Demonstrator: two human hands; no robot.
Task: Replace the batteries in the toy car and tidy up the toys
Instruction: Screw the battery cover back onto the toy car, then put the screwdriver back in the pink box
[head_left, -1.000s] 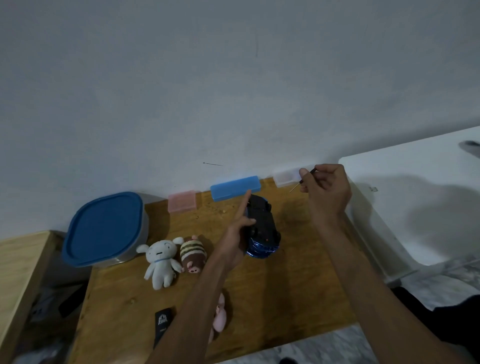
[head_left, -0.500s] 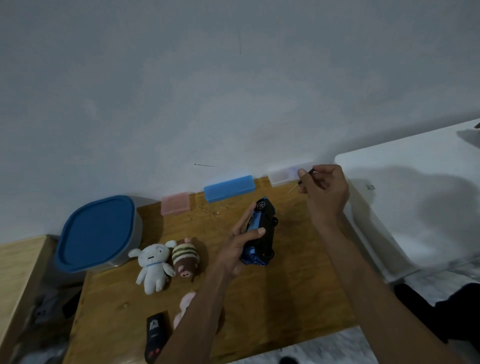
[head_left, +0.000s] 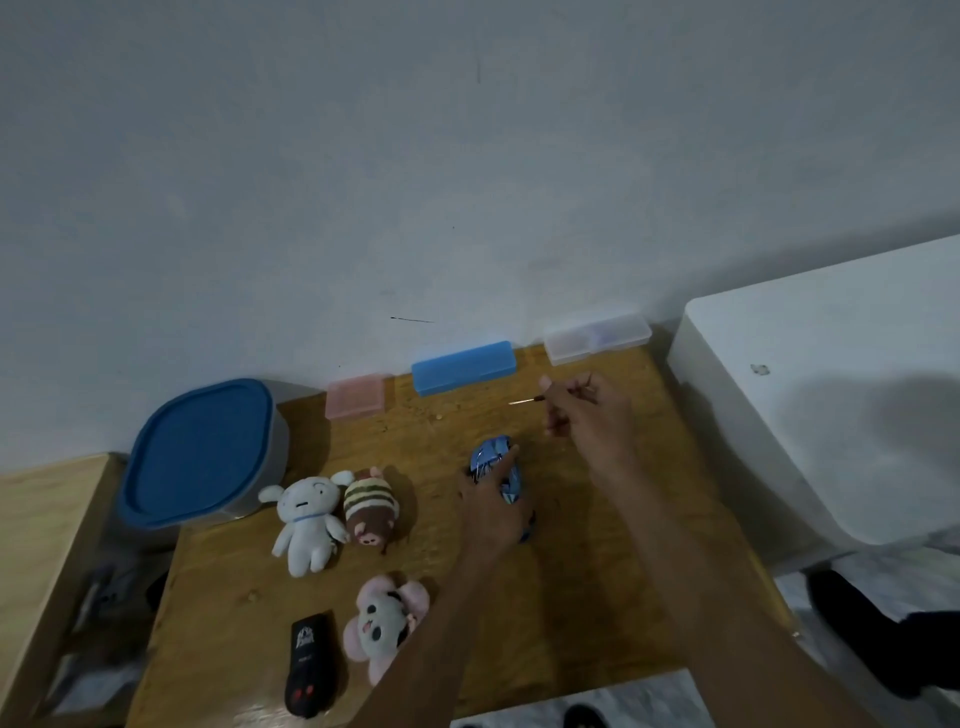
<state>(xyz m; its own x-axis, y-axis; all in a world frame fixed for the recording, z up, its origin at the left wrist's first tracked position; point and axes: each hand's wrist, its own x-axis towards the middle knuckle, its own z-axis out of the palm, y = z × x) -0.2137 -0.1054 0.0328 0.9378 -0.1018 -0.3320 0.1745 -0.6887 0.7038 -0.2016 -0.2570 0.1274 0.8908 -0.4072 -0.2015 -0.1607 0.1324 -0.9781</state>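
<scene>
My left hand (head_left: 488, 506) grips the blue toy car (head_left: 496, 470) near the middle of the wooden table (head_left: 597, 597); the car looks blurred and its lower part is hidden by my fingers. My right hand (head_left: 589, 415) hovers just behind and right of it, pinching a thin screwdriver (head_left: 524, 401) whose tip points left. A white plush (head_left: 304, 522), a striped brown plush (head_left: 370, 506) and a pink plush (head_left: 382, 623) lie to the left. A black remote (head_left: 307, 665) lies at the front edge.
A grey tub with a blue lid (head_left: 200, 452) stands at the back left. Pink case (head_left: 355, 397), blue case (head_left: 463, 366) and clear case (head_left: 597, 338) line the wall. A white box (head_left: 831, 395) borders the table's right side.
My left hand turned the car over and lowered it toward the table. My right hand came down and forward with the screwdriver. The camera tilted down, revealing the pink plush and remote fully.
</scene>
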